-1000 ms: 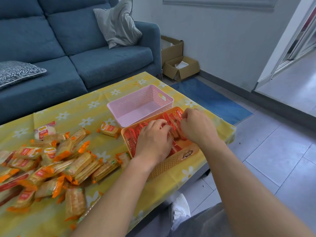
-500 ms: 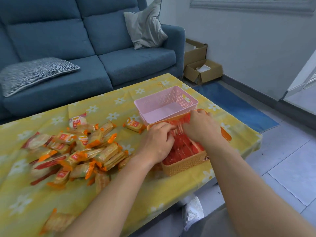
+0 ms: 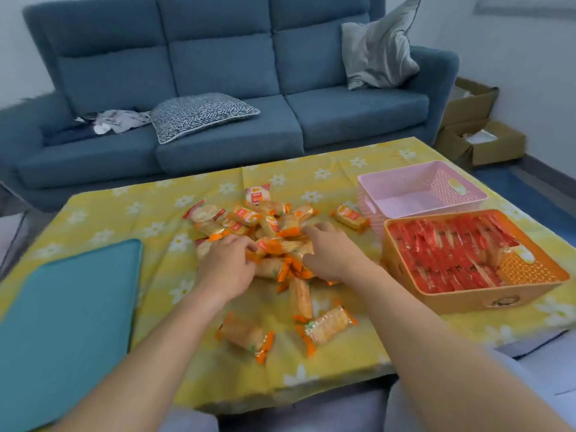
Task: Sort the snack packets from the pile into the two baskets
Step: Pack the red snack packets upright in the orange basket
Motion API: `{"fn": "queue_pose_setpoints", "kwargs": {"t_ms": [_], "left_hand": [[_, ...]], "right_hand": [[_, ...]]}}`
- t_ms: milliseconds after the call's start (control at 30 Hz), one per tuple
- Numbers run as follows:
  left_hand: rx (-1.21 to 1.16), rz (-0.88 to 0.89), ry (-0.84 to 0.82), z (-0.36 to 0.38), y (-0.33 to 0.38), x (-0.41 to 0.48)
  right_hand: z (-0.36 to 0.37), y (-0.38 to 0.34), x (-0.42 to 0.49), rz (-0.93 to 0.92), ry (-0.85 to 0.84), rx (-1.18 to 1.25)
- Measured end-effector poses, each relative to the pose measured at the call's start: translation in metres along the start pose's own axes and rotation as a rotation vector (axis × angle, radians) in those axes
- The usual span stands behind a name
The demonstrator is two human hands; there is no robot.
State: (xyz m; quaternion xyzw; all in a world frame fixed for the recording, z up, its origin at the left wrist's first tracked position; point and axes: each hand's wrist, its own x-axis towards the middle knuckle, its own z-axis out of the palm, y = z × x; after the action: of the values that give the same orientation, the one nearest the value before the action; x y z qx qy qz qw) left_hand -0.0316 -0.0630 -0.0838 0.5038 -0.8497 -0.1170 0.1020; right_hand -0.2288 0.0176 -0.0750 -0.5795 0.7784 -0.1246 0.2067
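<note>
A pile of orange-wrapped snack packets [image 3: 265,222] lies mid-table on the yellow flowered cloth [image 3: 124,213]. My left hand [image 3: 227,266] reaches into the pile's near left side, fingers curled on a packet. My right hand [image 3: 333,254] is on the near right side, thumb and fingers closed around packets. Loose packets lie nearer me [image 3: 327,325], [image 3: 246,336]; another [image 3: 350,216] sits by the baskets. The pink basket [image 3: 436,185] at the far right has nothing in it. The orange basket [image 3: 467,300] in front of it is packed with red packets [image 3: 452,251].
A teal flat pad [image 3: 68,307] covers the table's near left corner. A blue sofa [image 3: 233,73] with cushions stands behind the table. Cardboard boxes [image 3: 486,141] sit on the floor at the far right. The table's front edge is near my knees.
Both hands left the orange basket and moved left onto the pile of orange packets. The view swung left, so the baskets now sit at the right.
</note>
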Motion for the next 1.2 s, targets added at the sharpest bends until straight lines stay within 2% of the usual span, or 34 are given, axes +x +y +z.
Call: {"fn": "queue_pose_setpoints", "kwargs": {"t_ms": [167, 300, 433, 633, 800, 900, 967, 1033, 1200], "left_hand": [[-0.056, -0.141, 0.013, -0.004, -0.046, 0.01], [-0.134, -0.116, -0.074, 0.003, -0.07, 0.028], [-0.154, -0.111, -0.073, 0.014, -0.087, 0.043], [-0.048, -0.083, -0.073, 0.024, -0.092, 0.045], [-0.24, -0.283, 0.142, 0.008, -0.115, 0.051], [-0.415, -0.509, 0.257, -0.006, -0.133, 0.055], [-0.567, -0.673, 0.266, -0.007, -0.15, 0.058], [-0.697, -0.758, 0.23, -0.002, -0.164, 0.059], [-0.864, -0.792, 0.149, -0.004, -0.156, 0.053]], "right_hand": [[0.031, -0.036, 0.02, -0.063, 0.004, -0.07], [0.048, -0.049, 0.032, -0.188, -0.015, -0.194], [0.069, -0.063, 0.043, -0.239, -0.083, -0.33], [0.073, -0.078, 0.053, -0.248, 0.011, -0.405], [0.066, -0.085, 0.05, -0.084, 0.093, -0.497], [0.06, -0.094, 0.051, -0.069, 0.144, -0.424], [0.057, -0.104, 0.06, -0.096, 0.159, -0.26], [0.062, -0.116, 0.08, -0.111, 0.101, -0.152], [0.089, -0.148, 0.126, 0.027, -0.058, -0.155]]}}
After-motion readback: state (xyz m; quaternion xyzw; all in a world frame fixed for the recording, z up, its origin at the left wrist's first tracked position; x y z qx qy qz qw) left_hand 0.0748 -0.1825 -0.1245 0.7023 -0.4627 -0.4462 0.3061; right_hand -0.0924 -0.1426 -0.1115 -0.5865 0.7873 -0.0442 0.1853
